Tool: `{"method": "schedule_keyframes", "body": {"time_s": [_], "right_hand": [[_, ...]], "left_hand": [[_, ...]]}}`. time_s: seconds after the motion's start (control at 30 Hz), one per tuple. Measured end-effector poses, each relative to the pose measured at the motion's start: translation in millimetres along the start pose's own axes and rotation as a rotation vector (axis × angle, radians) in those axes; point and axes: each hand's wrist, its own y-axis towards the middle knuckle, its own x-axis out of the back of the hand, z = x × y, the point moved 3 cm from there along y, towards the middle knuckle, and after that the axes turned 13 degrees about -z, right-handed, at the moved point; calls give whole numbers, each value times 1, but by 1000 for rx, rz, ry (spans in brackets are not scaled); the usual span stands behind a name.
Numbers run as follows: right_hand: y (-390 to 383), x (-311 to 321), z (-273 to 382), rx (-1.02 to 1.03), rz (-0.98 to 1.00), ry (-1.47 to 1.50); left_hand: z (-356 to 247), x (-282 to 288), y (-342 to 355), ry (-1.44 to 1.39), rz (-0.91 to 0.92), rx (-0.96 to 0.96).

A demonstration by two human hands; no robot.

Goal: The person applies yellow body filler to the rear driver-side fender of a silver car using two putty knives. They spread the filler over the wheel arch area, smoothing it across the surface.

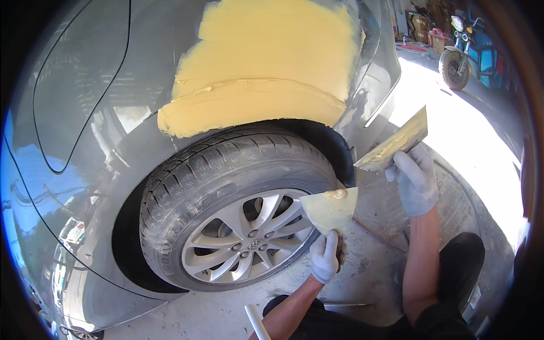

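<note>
My left hand (324, 258), in a pale glove, is closed round the handle of a wide putty knife (327, 214). A small lump of yellowish filler (336, 194) sits near the blade's upper edge. In my right hand (417, 180), also gloved, I pinch a flat rectangular spreader (396, 141) smeared with the same filler. Both tools are apart from the car. Above the wheel arch, a broad coat of yellow body filler (272, 62) covers the grey car panel (73, 130). A ridge crosses its lower part, and its edges are uneven.
Below the filler stands the car's wheel (238, 226), a black tyre on a silver spoked rim. A white tube (256, 322) pokes up at the bottom edge. A blue three-wheeler or motorbike (464, 54) stands at the far right, with boxes (420, 28) behind it.
</note>
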Motion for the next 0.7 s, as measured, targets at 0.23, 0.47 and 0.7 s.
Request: {"method": "schedule_keyframes", "body": {"time_s": [0.23,0.47,0.7], "right_hand": [[-32,-79,20,-121,230,-41],[-40,-135,11,-213,380,-116],[-34,-187,7,90,415,-69]], "left_hand": [[31,1,7,164,28,52],[43,14,9,203,-51,45],[61,5,3,133,-100,61]]}}
